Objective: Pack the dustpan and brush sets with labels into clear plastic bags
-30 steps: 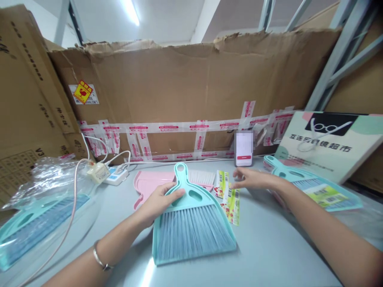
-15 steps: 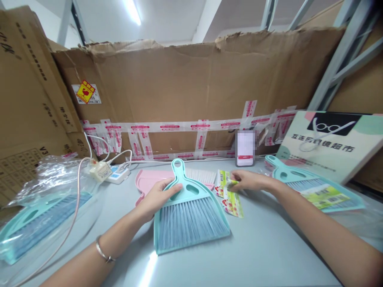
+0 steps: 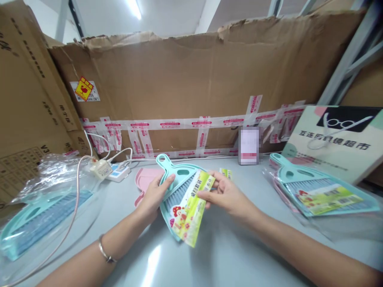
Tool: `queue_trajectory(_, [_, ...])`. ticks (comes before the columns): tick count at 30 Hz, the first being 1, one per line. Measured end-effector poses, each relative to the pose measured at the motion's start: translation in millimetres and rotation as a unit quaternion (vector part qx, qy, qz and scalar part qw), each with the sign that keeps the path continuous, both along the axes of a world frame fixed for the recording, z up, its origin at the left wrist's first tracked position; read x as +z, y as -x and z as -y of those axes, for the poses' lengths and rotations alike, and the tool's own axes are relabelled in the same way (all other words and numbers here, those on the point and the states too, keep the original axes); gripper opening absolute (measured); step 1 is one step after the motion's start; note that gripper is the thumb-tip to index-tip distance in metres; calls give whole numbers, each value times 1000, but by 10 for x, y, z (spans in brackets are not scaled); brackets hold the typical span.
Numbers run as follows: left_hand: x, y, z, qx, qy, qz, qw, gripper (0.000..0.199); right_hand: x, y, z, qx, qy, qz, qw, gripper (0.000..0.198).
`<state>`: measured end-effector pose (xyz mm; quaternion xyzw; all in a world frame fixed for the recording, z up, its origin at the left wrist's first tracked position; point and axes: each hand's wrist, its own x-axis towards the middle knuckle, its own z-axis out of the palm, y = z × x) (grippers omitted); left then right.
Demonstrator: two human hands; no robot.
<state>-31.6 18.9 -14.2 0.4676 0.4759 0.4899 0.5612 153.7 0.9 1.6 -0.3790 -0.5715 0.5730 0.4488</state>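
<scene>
My left hand (image 3: 154,196) grips the handle end of a light-blue dustpan (image 3: 194,166), with a brush (image 3: 179,193) of blue-grey bristles nested in it. The set is tilted above the table. Between the thumb and fingers of my right hand (image 3: 225,193) is a printed label card (image 3: 191,215), yellow-green and white with red mushrooms. It lies in front of the brush and covers much of the bristles. Behind, a pink dustpan (image 3: 146,177) rests on the table, partly hidden by my left hand. Another label card (image 3: 226,173) lies behind my right hand.
Bagged dustpan sets lie at the right (image 3: 326,187) and left (image 3: 44,219). A phone (image 3: 249,146) leans against the large cardboard box (image 3: 185,79). A power strip (image 3: 119,172) with cables sits at the back left, and a printed paper bag (image 3: 335,143) stands at the right.
My right hand has picked up a label card from the table and brought it left, over the brush. My left hand has lifted and turned the blue dustpan set.
</scene>
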Motion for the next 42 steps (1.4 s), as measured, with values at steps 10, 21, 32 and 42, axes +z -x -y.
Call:
queue_trajectory(10, [44,-63,80,40,-69,4,997,55,-147,4,-102,-88,-69,-3,994,40])
queue_trajectory(21, [118,-73,151,16,-90,-83,992,64,-147,-32,-125,-129,-82,-5,988,46])
queue_trajectory(32, [159,-97,210,17,-126,-9,992,59,-178,61,20,-5,97,-200,975,52])
queue_trajectory(42, [565,422,96,215,-354,-260,872,38,-190,62,48,-39,170,-272,946,64])
